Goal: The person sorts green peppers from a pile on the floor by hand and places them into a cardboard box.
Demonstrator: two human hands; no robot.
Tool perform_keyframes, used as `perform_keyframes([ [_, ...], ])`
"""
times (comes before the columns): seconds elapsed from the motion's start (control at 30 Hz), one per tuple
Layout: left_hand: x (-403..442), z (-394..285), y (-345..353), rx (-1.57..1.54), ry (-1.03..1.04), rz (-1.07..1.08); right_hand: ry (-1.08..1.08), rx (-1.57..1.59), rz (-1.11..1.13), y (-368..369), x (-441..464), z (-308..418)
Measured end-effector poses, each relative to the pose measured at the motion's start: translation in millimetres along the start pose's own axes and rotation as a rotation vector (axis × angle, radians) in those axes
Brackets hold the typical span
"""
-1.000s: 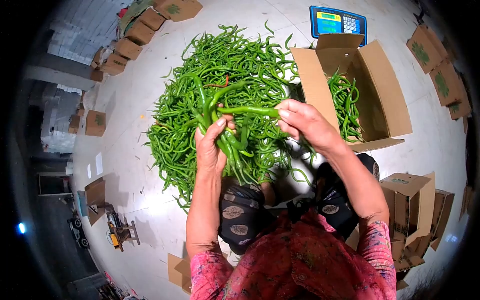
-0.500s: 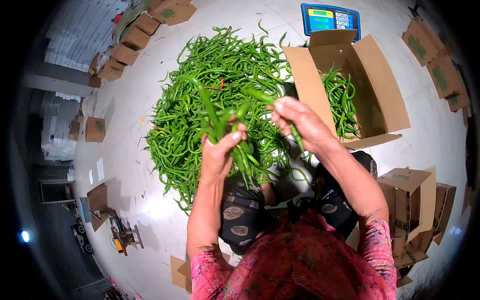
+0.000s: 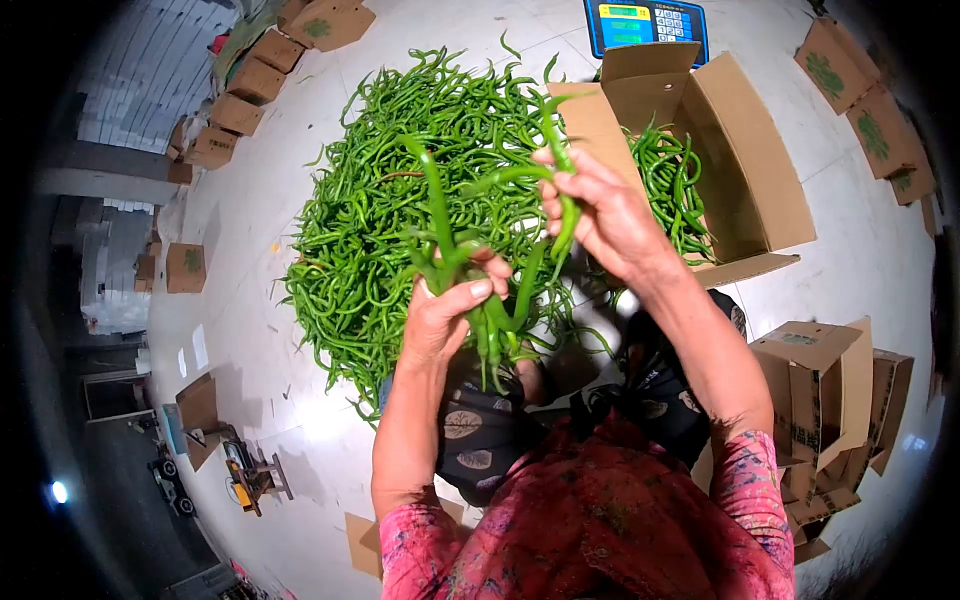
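Note:
Long green chili peppers lie in a large heap (image 3: 400, 210) on the floor before me. My left hand (image 3: 452, 305) is closed round a bunch of green chili peppers (image 3: 438, 205) above the heap's near edge; their ends stick out above and below the fist. To its right, my right hand (image 3: 605, 215) pinches a few more green chili peppers (image 3: 556, 130), one pointing up and one towards the left. Just beyond that hand stands an open cardboard box (image 3: 735, 150), with green chili peppers (image 3: 668, 185) along its left side.
A blue digital scale display (image 3: 645, 30) stands behind the box. Opened cartons (image 3: 815, 395) are stacked at my right. More cardboard boxes line the floor at far left (image 3: 240, 112) and far right (image 3: 865, 110). A small stool-like object (image 3: 255, 470) is at lower left.
My right hand has moved slightly up and now shows a second chili pepper pointing up. The left hand keeps its bunch, shifted a little right. The camera view has shifted slightly.

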State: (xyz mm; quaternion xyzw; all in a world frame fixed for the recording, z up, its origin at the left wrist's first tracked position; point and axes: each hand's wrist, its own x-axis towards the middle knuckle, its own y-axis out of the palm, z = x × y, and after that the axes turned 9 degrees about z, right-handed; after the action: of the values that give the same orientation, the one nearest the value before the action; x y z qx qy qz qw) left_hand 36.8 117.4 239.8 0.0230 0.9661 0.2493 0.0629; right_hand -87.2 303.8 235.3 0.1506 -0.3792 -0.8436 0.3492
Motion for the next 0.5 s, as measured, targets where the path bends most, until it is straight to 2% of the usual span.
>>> perform_keyframes([
  [0.13,-1.8,-0.7,-11.4,-0.348,0.076,0.227,-0.062,-0.121,-0.031,-4.1,-1.9,15.1],
  [0.2,-3.4,-4.2,-13.4,-0.391,0.051,0.338,-0.073,-0.224,-0.036,-3.5,-2.8,15.4],
  [0.3,-4.0,-3.7,-16.5,-0.416,0.043,0.380,-0.139,-0.412,-0.086,-0.7,-4.3,14.9],
  [0.37,-4.8,-3.2,-19.1,-0.437,0.051,0.388,-0.251,-0.773,-0.291,7.8,-11.4,37.0],
  [0.47,-7.6,-4.8,-20.3,-0.443,0.053,0.347,-0.345,-1.232,-0.505,-21.7,-12.1,52.5],
  [0.5,-7.3,-5.1,-21.5,-0.440,0.050,0.358,-0.508,-1.529,-0.547,-42.4,-8.2,47.3],
])
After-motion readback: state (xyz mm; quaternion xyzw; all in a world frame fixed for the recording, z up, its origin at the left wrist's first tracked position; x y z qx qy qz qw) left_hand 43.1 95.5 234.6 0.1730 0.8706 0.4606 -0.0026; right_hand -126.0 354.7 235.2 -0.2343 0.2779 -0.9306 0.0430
